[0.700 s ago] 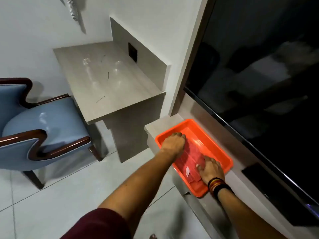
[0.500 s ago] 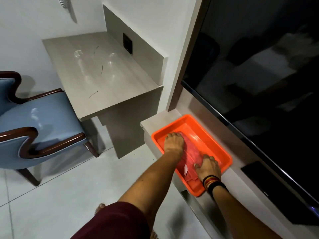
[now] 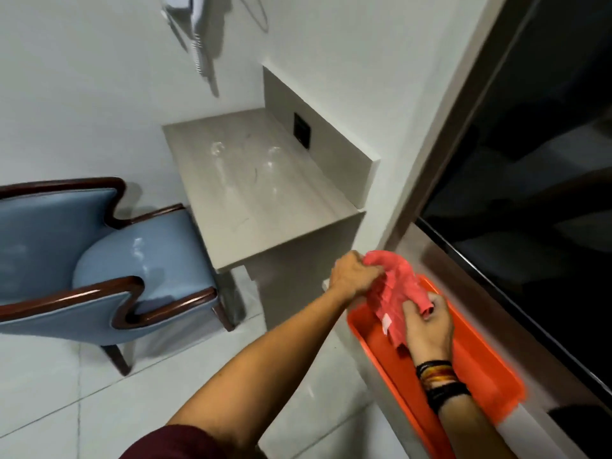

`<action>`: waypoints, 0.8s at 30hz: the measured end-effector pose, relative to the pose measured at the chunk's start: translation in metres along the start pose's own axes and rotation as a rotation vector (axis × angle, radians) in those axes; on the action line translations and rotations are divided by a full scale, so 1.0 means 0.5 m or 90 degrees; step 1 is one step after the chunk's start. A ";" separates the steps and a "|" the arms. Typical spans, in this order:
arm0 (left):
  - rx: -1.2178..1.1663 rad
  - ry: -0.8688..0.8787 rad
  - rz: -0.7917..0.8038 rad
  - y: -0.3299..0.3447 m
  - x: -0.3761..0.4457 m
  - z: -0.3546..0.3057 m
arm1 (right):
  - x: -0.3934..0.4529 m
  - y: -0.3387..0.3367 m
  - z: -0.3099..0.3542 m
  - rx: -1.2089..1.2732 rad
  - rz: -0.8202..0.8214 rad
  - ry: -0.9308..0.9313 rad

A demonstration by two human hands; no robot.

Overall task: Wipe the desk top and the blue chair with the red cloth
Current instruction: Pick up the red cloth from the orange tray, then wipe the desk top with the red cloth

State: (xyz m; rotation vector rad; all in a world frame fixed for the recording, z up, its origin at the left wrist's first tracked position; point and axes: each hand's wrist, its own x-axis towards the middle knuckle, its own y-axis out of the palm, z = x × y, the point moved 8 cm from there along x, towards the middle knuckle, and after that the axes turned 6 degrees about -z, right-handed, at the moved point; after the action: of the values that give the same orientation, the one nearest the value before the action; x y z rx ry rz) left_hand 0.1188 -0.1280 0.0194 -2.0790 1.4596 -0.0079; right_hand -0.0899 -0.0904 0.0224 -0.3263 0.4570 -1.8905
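Red cloth, bunched, clenched in both left hand and right hand over tray; advise folding flat before wiping far-left tabletop.

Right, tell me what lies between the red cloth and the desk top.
Head view: nothing. Both hands hold the red cloth above the orange tray; only open air reaches the desk top.

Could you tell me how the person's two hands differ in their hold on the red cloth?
The left hand grips the red cloth at its upper end, bare-wristed; the right hand grips its lower end over the orange tray, wearing wristbands. Both are closed on the cloth.
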 end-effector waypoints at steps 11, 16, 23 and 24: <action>-0.266 -0.123 -0.055 -0.446 0.350 0.161 | 0.155 0.569 0.328 -0.009 0.086 -0.026; -0.119 -0.179 0.033 -0.511 0.465 0.226 | 0.260 0.782 0.387 -0.155 0.139 -0.029; 0.201 0.052 -0.316 -0.698 0.607 0.254 | 0.179 1.006 0.306 -0.359 0.192 0.058; 0.234 0.082 -0.325 -0.709 0.627 0.253 | 0.156 1.028 0.296 -0.406 0.199 0.043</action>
State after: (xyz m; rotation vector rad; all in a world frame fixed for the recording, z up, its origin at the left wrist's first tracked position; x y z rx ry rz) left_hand 0.5887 -0.2606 -0.0200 -2.1016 0.8734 -0.5754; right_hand 0.3730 -0.3487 -0.0827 -0.5710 1.0936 -1.4173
